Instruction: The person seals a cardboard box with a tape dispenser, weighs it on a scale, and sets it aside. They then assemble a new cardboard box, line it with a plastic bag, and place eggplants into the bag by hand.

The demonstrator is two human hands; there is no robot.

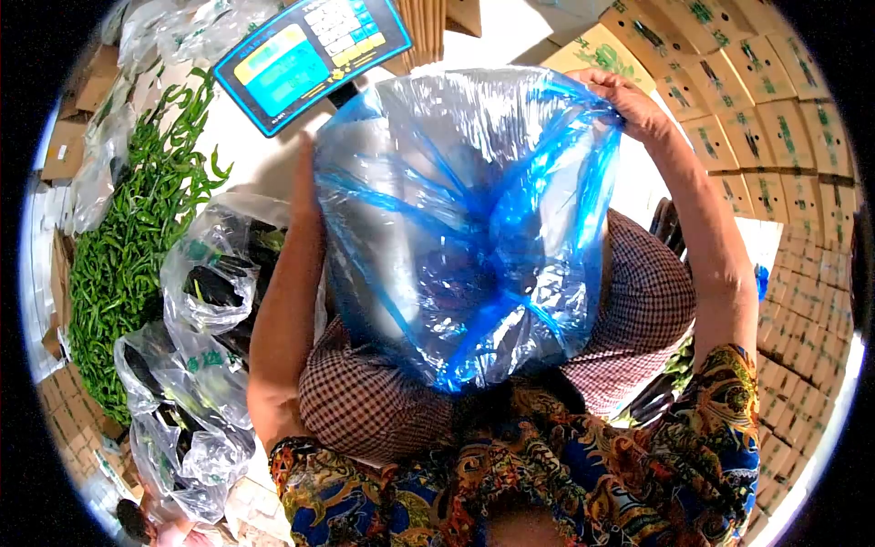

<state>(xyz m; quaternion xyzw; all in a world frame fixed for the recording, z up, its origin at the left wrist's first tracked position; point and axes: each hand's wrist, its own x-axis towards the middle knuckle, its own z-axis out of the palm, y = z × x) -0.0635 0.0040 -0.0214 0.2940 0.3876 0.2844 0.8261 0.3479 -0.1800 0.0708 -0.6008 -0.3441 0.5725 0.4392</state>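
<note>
A large clear-blue plastic bag (456, 219) is spread wide in front of my chest, over my lap. Its film is wrinkled, with darker blue folds meeting near the middle. At the bag's upper right corner, my right hand (629, 102) grips the edge with bent fingers. My left hand (313, 169) is at the bag's left side; the film covers its fingers, so their hold cannot be made out. Just beyond the bag's upper left edge stands a digital scale display (313, 59) with a blue frame and a keypad.
Many green chili peppers (128, 264) lie heaped at the left. Nearer me are clear bags (205, 365) with dark vegetables, perhaps eggplants. Stacked cardboard boxes (775, 137) line the right side. A printed carton (602, 55) sits behind my right hand.
</note>
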